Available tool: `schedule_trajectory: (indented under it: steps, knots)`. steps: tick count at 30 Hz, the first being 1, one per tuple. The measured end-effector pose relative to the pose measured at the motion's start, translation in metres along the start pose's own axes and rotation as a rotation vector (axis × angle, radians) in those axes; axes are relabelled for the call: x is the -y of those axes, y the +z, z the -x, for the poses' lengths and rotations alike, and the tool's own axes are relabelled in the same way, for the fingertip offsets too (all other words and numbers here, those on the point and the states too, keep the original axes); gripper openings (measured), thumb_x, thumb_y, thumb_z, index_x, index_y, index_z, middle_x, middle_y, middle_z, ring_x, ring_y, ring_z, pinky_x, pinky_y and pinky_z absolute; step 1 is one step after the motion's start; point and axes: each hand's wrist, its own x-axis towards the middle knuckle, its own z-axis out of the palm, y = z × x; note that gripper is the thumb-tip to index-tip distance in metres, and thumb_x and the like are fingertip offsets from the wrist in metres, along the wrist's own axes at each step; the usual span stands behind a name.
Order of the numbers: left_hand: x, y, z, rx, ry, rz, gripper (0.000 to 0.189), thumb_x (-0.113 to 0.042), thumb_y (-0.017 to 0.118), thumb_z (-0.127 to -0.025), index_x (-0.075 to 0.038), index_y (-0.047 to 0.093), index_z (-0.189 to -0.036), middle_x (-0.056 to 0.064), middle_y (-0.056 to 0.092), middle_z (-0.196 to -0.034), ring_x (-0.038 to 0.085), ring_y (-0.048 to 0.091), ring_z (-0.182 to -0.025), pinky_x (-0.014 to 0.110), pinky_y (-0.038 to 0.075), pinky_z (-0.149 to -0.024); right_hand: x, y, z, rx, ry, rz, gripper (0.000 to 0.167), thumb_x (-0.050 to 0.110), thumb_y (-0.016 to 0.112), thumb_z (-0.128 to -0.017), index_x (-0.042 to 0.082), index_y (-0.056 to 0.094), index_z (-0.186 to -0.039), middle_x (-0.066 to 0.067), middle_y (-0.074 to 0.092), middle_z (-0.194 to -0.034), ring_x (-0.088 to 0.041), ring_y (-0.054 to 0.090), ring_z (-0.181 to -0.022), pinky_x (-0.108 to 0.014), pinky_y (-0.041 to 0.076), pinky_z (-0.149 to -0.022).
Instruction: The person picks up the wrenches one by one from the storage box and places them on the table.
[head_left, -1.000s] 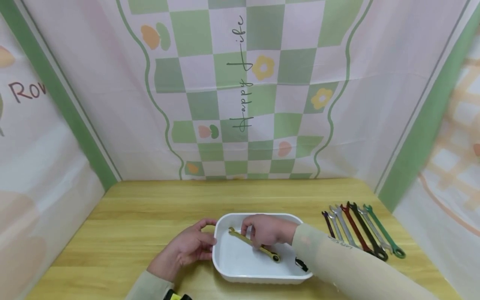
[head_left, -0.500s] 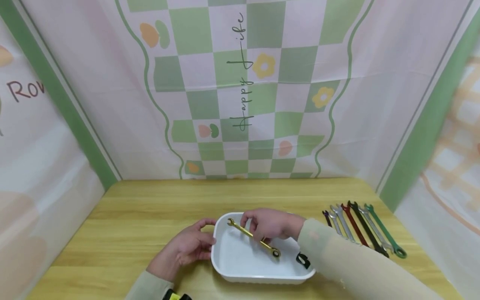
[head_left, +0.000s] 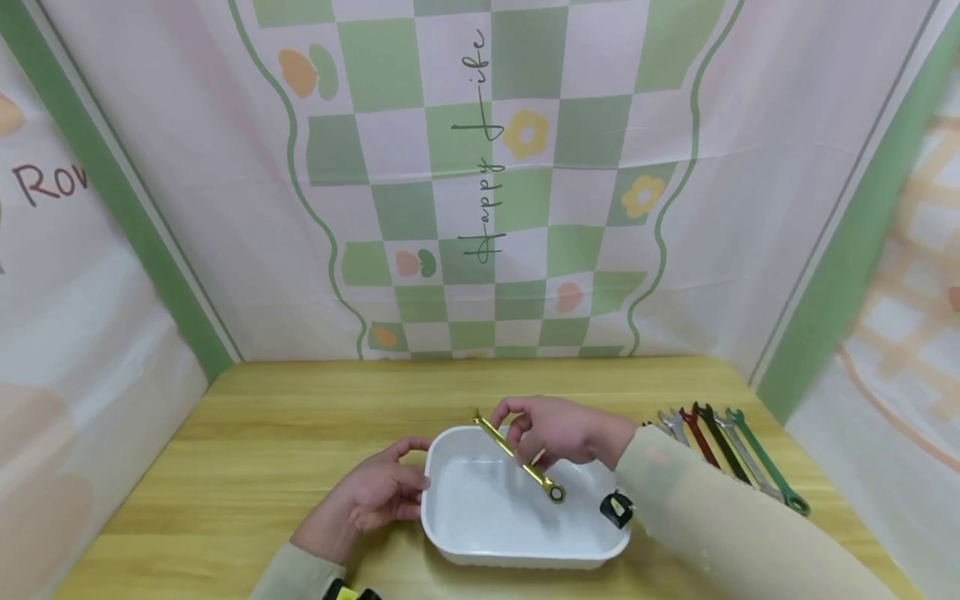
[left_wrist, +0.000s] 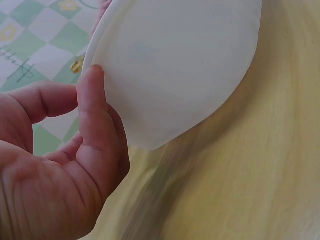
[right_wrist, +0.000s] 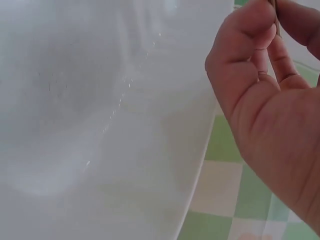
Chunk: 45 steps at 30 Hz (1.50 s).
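Observation:
A white plastic basin [head_left: 517, 521] stands on the wooden table, and my left hand [head_left: 378, 493] grips its left rim. In the left wrist view, the left fingers [left_wrist: 91, 110] press against the basin's outer wall near the rim. My right hand [head_left: 562, 429] pinches a gold ratcheting combination wrench [head_left: 501, 440] near its middle, above the basin. The wrench slants, open end up and to the far left, ratchet ring near and low. In the right wrist view only a thin edge of the wrench shows between the right fingertips [right_wrist: 260, 15].
Several combination wrenches lie side by side right of the basin, among them a green one [head_left: 768, 462] and a red one [head_left: 701, 437]; my right sleeve [head_left: 720, 508] covers part of them. A patterned cloth [head_left: 525, 250] hangs behind the wooden table [head_left: 300, 417].
My right hand has lifted the gold wrench up from inside the basin and shifted slightly away and to the right. The left hand stays at the rim.

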Motion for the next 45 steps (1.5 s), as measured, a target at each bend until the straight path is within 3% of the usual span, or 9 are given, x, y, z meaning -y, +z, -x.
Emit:
schedule_trajectory:
  steps: [16,26,30,34,41,45]
  knots:
    - [-0.001,-0.003,0.000,-0.004,0.001,-0.005,0.065,0.007,0.059,-0.082,-0.003,0.033,-0.141,0.012,0.060,-0.080,0.017,0.060,-0.066,0.028,0.057,-0.058,-0.006,-0.050,0.016,-0.020,-0.067,-0.201,0.055,-0.011,0.066,-0.080,0.004,0.043,-0.128,-0.006,0.052,-0.085,-0.019,0.055,-0.068,-0.030,0.051,-0.059]
    - [-0.003,-0.002,0.001,-0.011,0.000,-0.013,0.063,0.007,0.059,-0.082,-0.003,0.035,-0.139,0.013,0.061,-0.081,0.017,0.061,-0.067,0.028,0.057,-0.058,-0.034,-0.108,0.042,-0.198,-0.112,-0.353,0.049,-0.012,0.058,-0.089,0.009,0.040,-0.130,-0.002,0.055,-0.081,-0.012,0.054,-0.066,-0.028,0.051,-0.061]
    - [-0.003,-0.002,0.001,-0.014,-0.001,-0.018,0.062,0.007,0.059,-0.082,-0.003,0.035,-0.139,0.012,0.061,-0.080,0.017,0.061,-0.066,0.028,0.057,-0.058,-0.050,-0.120,0.052,-0.283,-0.084,-0.317,0.052,-0.009,0.058,-0.090,0.003,0.035,-0.135,0.000,0.054,-0.078,-0.011,0.052,-0.063,-0.029,0.052,-0.061]
    - [-0.003,-0.002,0.001,-0.013,-0.001,-0.016,0.063,0.007,0.059,-0.082,-0.003,0.035,-0.139,0.012,0.062,-0.080,0.017,0.061,-0.067,0.028,0.057,-0.058,-0.067,-0.123,0.060,-0.362,-0.022,-0.200,0.056,-0.006,0.060,-0.089,-0.002,0.032,-0.138,-0.001,0.053,-0.076,-0.013,0.050,-0.061,-0.029,0.050,-0.057]
    - [-0.002,-0.002,0.000,-0.010,0.000,-0.018,0.063,0.007,0.059,-0.082,-0.004,0.035,-0.139,0.012,0.062,-0.080,0.017,0.061,-0.066,0.028,0.056,-0.058,-0.093,-0.104,0.070,-0.479,0.153,-0.023,0.060,-0.004,0.063,-0.083,-0.005,0.038,-0.138,-0.013,0.060,-0.082,-0.023,0.057,-0.069,-0.039,0.056,-0.062]
    - [-0.002,-0.003,0.000,-0.010,-0.002,-0.018,0.063,0.006,0.060,-0.082,-0.004,0.034,-0.139,0.012,0.062,-0.080,0.017,0.061,-0.067,0.029,0.056,-0.058,-0.103,-0.093,0.072,-0.512,0.189,0.014,0.059,-0.006,0.065,-0.080,-0.008,0.042,-0.134,-0.015,0.059,-0.084,-0.025,0.059,-0.070,-0.039,0.057,-0.062]
